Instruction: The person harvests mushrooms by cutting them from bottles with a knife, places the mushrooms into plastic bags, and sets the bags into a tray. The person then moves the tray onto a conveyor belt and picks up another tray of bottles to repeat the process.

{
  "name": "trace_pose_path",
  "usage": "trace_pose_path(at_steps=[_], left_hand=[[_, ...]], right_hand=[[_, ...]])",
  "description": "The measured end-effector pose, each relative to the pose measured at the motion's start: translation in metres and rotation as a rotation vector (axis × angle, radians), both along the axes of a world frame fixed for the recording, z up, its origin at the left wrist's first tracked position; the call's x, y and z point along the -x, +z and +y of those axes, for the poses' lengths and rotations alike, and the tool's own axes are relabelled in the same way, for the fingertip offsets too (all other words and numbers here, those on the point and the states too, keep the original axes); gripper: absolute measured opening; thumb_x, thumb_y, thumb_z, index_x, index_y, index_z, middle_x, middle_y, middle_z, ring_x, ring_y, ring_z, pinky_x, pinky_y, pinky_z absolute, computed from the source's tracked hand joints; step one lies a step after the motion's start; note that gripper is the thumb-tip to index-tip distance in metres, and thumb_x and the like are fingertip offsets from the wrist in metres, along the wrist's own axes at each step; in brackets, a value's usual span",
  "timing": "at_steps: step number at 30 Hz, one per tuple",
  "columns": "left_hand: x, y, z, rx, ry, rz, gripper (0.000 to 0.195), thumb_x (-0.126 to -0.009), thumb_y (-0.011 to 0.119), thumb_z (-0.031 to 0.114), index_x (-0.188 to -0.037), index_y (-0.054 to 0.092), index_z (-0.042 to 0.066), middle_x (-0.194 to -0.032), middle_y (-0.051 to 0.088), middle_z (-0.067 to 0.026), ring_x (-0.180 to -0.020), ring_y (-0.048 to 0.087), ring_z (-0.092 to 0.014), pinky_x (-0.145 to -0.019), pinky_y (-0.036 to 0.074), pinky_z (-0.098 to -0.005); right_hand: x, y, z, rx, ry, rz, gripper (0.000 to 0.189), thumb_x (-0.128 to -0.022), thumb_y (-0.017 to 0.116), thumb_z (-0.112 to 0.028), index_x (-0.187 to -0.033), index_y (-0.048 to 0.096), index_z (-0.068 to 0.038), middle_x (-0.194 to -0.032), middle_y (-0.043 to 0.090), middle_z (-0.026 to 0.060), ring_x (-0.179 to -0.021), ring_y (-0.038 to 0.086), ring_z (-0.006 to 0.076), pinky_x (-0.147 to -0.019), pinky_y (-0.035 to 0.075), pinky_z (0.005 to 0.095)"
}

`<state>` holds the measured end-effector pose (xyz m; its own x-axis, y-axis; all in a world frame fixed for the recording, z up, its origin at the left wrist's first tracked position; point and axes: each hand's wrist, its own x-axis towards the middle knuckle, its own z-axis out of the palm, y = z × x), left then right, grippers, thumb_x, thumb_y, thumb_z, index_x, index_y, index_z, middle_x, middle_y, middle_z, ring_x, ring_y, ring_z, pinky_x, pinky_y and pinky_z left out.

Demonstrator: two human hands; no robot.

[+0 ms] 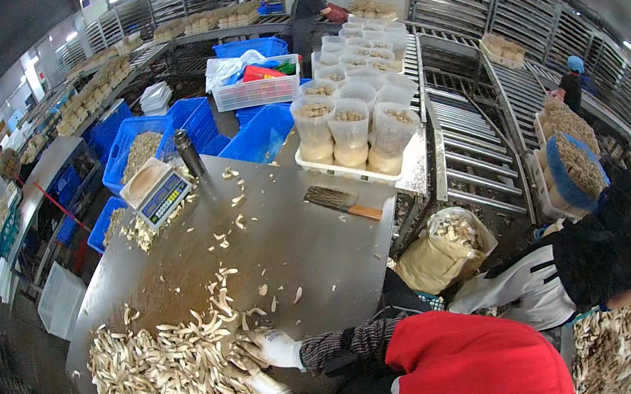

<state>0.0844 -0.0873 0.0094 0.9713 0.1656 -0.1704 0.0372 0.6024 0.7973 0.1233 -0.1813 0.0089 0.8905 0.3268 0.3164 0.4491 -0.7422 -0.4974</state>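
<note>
My left hand and my right hand, both in white gloves, meet at the right edge of a large heap of slender pale mushrooms. Their soiled fingertips touch the mushrooms, and whether they grip any is too unclear to see. The heap lies on a steel table, with loose mushrooms trailing up from it. Striped dark sleeves lead back to red fabric headwear, which hides part of the body. Farther up the table lies a cleaver with a wooden handle.
A digital scale and a dark bottle stand at the table's far left. Tall plastic growing bags fill a white tray. At right are a sack, roller conveyors and a co-worker's sleeve. Blue crates stand beyond.
</note>
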Motion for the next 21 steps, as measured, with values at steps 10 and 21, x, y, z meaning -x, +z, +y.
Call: trace_pose_path(at_steps=[10,21], left_hand=[[-0.004,0.007,-0.002,0.154,-0.181,-0.023,0.063,-0.099,0.039,0.046,-0.147,0.029,0.006,-0.144,0.041,-0.0106,-0.13,0.042,-0.026,-0.109,0.034,-0.0408],[-0.002,-0.077,0.047,0.232,-0.151,0.186,0.066,-0.094,0.039,0.057,-0.14,0.045,0.009,-0.137,0.05,-0.0098,-0.122,0.049,-0.026,-0.102,0.041,-0.0405]], right_hand=[[0.026,0.017,0.0,-0.105,0.112,-0.248,0.04,-0.092,0.052,-0.027,-0.129,0.053,-0.011,-0.131,0.05,0.0117,-0.128,0.042,0.032,-0.102,0.04,0.0488],[0.036,0.037,0.004,-0.284,0.124,0.331,0.077,-0.078,0.066,-0.026,-0.141,0.034,0.003,-0.135,0.047,0.0261,-0.124,0.048,0.0387,-0.102,0.04,0.04]])
